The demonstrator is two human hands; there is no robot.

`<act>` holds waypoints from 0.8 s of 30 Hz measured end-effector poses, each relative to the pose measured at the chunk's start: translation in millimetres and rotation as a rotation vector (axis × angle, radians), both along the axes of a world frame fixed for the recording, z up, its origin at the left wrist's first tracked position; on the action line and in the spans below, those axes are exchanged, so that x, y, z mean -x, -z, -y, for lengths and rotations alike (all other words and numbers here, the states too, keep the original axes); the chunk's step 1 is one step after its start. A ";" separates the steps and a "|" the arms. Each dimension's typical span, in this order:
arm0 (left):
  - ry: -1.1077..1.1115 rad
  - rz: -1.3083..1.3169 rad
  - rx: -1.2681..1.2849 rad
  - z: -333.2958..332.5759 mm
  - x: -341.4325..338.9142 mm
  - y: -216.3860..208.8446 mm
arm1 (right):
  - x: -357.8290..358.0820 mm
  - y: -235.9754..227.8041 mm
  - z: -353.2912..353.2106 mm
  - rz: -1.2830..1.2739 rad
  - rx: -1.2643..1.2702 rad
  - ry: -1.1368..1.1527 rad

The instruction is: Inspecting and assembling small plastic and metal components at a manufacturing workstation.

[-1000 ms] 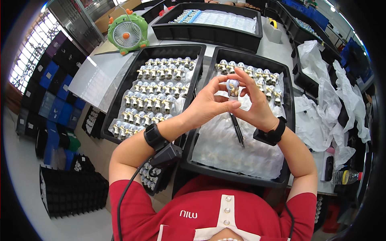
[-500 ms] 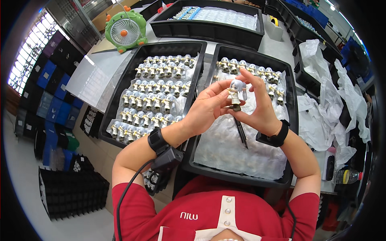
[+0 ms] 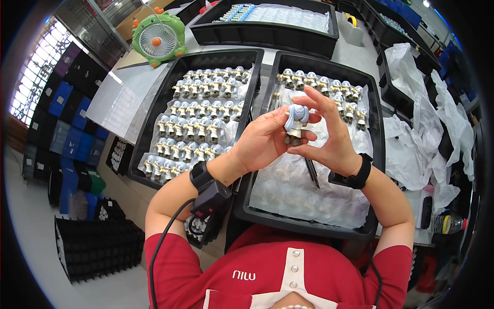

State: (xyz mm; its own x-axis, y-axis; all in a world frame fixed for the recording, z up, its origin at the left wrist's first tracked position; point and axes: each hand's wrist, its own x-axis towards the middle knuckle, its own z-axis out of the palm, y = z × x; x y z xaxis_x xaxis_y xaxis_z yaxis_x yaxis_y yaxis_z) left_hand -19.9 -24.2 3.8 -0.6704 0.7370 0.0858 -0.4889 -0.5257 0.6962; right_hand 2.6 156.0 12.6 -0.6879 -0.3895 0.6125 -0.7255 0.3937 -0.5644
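One figurine gripped upright by L hand above R tray; R hand curled round it, grip can't be told. Figurine rows at 9 o'clock laid on white liner, prob. vs. scratches; black pen-like tool at 5 o'clock.
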 end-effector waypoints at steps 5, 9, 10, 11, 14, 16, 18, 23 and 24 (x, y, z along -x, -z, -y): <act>0.017 -0.001 -0.027 -2.5 2.5 0.6 | 1.2 1.9 -3.1 0.087 0.053 -0.009; -0.014 -0.021 0.006 1.9 2.7 0.3 | 3.5 0.9 0.2 0.065 0.068 -0.031; -0.008 -0.033 0.001 4.4 3.0 1.1 | 4.0 -1.0 1.9 0.061 0.051 -0.034; -0.004 -0.045 -0.002 7.2 3.3 2.0 | 4.4 -2.8 3.7 0.057 0.035 -0.040; 0.040 -0.101 -0.006 2.2 6.7 0.2 | 3.8 -2.1 -5.0 0.074 0.034 -0.001; -0.013 -0.146 0.052 6.3 10.4 -5.0 | 5.6 -1.0 -6.6 0.093 0.056 0.010; -0.111 -0.192 0.175 20.6 17.8 -14.8 | 6.8 1.6 -6.7 0.094 0.036 0.073; -0.524 -0.800 0.922 78.3 59.5 -38.8 | 13.2 2.3 -11.9 0.171 0.110 0.094; -0.510 -0.884 1.172 88.0 60.3 -35.3 | 13.3 2.3 -12.3 0.193 0.137 0.109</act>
